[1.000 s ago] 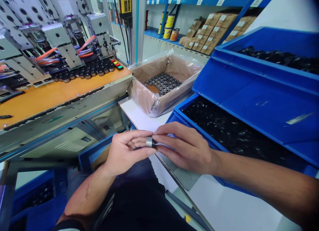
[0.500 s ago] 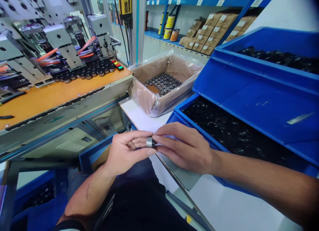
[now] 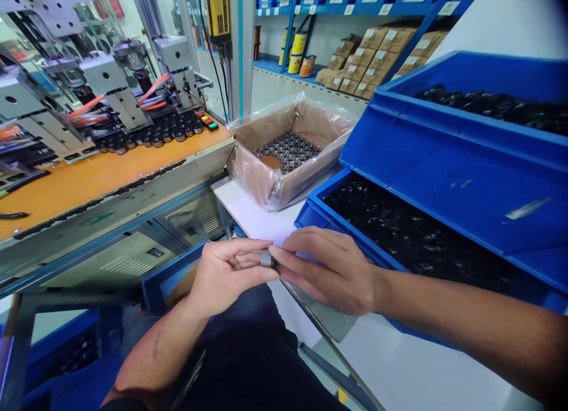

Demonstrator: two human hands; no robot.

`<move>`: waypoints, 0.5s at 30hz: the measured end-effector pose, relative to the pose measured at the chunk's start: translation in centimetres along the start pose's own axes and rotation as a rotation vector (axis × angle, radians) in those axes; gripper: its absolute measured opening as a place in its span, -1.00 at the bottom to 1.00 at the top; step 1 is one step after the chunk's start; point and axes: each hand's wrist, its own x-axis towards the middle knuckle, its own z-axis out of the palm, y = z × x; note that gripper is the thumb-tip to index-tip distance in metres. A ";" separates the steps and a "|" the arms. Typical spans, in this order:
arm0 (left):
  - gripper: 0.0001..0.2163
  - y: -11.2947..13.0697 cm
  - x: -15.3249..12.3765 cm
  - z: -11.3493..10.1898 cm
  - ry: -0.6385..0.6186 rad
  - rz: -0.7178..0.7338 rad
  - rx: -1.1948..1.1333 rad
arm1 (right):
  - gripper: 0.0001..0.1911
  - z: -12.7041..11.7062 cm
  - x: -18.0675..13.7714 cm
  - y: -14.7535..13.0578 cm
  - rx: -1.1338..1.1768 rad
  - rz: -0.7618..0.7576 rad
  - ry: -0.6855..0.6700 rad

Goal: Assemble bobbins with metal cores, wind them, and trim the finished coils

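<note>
Because both sets of fingertips close over it, only a sliver of the small grey metal ring [image 3: 267,258] shows in the head view, and whether a second dark part sits against it on the right-hand side cannot be told. Its band looks dull silver, short and cylindrical. The left hand [image 3: 228,274] pinches the ring between thumb and forefinger, and the right hand [image 3: 331,268] meets it from the other side, fingertips touching the ring, so the two hands are together and clamped on it, in the air just off the near edge of the white counter [image 3: 255,213]. Both forearms are cut off by the frame's lower edge.

On that counter stands a plastic-lined cardboard box [image 3: 284,157] of small dark parts, too small to make out singly. Just right of the hands, a lower blue bin [image 3: 310,213] holds black ring-like parts, blurred together; an upper blue bin [image 3: 448,157] is stacked behind it. To the left, an orange-topped machine bench [image 3: 89,177] carries grey fixtures. Shelving with brown cartons [image 3: 377,59] lines the far wall.
</note>
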 end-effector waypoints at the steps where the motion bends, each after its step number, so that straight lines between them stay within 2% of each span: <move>1: -0.68 -0.3 -0.1 0.4 0.041 0.037 -0.009 | -0.84 0.1 -0.1 0.0 -0.009 -0.012 0.006; 5: -0.63 -1.1 -0.3 1.2 0.176 0.230 0.033 | -0.77 0.0 -0.3 -0.2 0.019 0.011 0.041; 8: -0.61 -0.8 0.0 0.3 0.115 0.393 0.289 | -0.79 -0.2 -0.2 -0.8 0.089 0.119 0.045; 11: -0.72 -0.1 0.4 -0.6 0.013 0.653 0.618 | -0.82 0.1 0.0 -1.6 0.108 0.204 0.010; 13: -0.78 0.4 0.6 -1.0 -0.014 0.798 0.747 | -0.83 0.1 0.0 -1.7 0.095 0.213 -0.016; 15: -0.80 0.8 0.4 -1.3 -0.012 0.860 0.813 | -0.83 -0.6 0.0 -0.9 0.035 0.167 -0.068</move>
